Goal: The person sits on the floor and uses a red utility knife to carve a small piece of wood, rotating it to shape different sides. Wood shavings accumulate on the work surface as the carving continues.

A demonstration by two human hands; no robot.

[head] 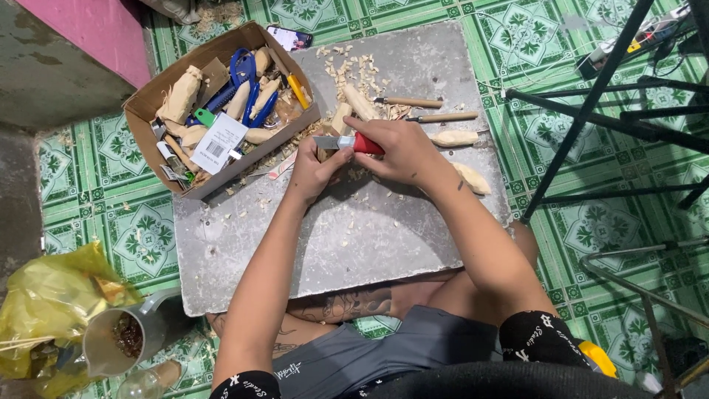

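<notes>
My right hand (402, 151) grips a knife with a red handle (367, 145); its short steel blade (326, 142) points left. My left hand (316, 174) is closed around a small piece of pale wood (325, 154), mostly hidden by the fingers, with the blade resting against its top. Both hands work over a grey stone slab (369, 236) that lies across my lap. Pale wood shavings (347, 66) are scattered on the slab around the hands.
A cardboard box (148, 96) at the slab's left corner holds carved wood pieces, blue-handled tools and a white label. Two wooden-handled tools (413, 103) and carved blanks (454, 137) lie behind my hands. A phone (289, 37), black tripod legs (591, 111), yellow bag (44, 295) and metal jug (118, 340) surround the slab.
</notes>
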